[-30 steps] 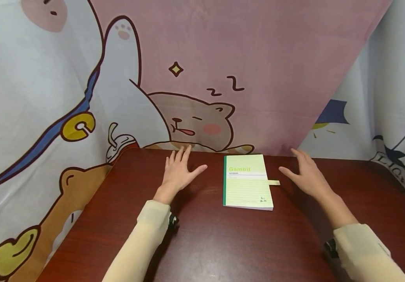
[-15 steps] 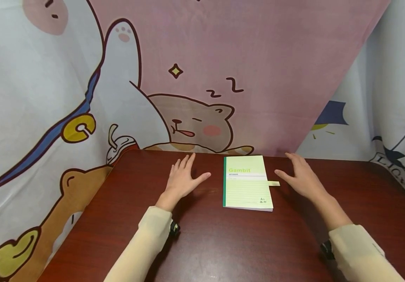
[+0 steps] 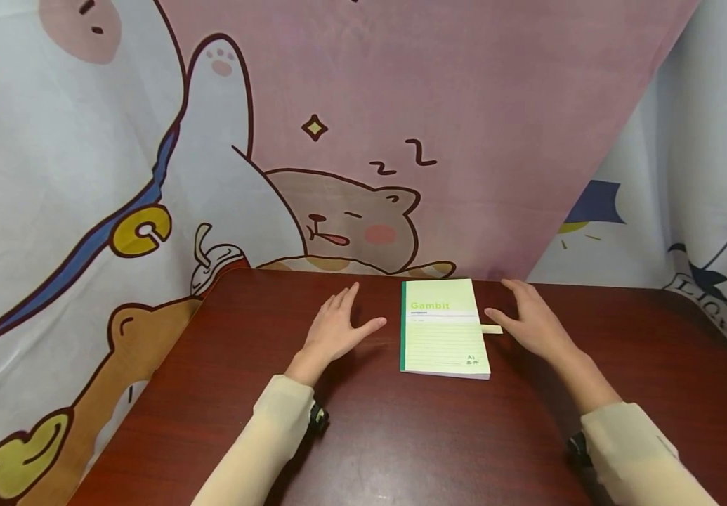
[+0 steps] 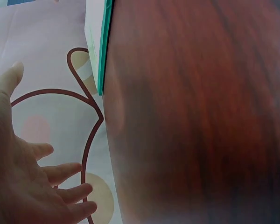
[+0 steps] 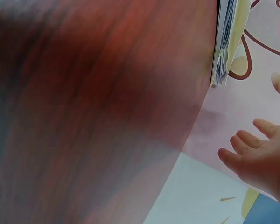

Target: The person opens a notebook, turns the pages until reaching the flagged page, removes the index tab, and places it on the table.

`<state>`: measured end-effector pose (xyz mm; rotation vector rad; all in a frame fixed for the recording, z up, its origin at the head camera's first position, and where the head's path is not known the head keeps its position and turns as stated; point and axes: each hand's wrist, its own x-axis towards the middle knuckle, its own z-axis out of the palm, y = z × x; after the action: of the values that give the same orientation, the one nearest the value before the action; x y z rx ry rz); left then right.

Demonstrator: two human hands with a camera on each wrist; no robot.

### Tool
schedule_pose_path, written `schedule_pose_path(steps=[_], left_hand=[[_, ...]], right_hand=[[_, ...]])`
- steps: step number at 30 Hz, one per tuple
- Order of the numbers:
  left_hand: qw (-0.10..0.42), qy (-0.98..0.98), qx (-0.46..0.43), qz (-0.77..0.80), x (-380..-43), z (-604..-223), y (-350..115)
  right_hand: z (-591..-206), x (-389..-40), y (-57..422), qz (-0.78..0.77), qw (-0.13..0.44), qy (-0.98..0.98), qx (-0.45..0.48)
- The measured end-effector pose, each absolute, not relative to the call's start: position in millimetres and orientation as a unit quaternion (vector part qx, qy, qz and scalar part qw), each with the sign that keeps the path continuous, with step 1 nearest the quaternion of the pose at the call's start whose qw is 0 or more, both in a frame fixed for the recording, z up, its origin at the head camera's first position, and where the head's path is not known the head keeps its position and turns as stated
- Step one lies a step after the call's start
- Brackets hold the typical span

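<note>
A pale green notebook (image 3: 444,337) with a dark green spine on its left lies closed on the table, "Gambit" printed on its cover. A small pale tab (image 3: 492,329) sticks out from its right edge. To the left of the notebook, apart from it, is my left hand (image 3: 334,330), fingers extended and thumb spread toward the spine. My right hand (image 3: 536,323) is on the other side, its thumb close to the tab; whether they touch I cannot tell. Both wrist views show the notebook's edge (image 4: 102,46) beyond the fingers, with nothing held.
The dark red-brown wooden table (image 3: 376,450) reaches back to a cartoon-printed cloth (image 3: 496,140) that hangs behind it. More printed cloth hangs at the left and right sides. A dark wrist device (image 3: 319,417) shows under the left sleeve.
Both hands have moved inward toward the notebook, the left hand to the right and the right hand to the left. The notebook stays in place on the table.
</note>
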<state>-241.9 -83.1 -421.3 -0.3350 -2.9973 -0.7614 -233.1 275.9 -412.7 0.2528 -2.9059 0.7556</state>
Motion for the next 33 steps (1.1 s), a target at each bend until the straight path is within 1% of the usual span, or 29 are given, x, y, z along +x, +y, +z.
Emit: schedule_pose_path(steps=[7,21,29,33], left_hand=[[-0.019,-0.956,-0.100,-0.274,-235,-422,-77],[-0.044,-0.943,-0.115,-0.310,-227,-427,-63],[-0.042,-0.927,-0.137,-0.346,-222,-427,-58],[-0.050,-0.921,-0.144,-0.359,-220,-428,-56]], right_hand=[[-415,-232,270,0.260,0.053,-0.961,0.082],[-418,-231,263,0.266,0.042,-0.959,0.090],[-418,-231,259,0.272,0.033,-0.958,0.088],[-419,-232,258,0.273,0.032,-0.957,0.090]])
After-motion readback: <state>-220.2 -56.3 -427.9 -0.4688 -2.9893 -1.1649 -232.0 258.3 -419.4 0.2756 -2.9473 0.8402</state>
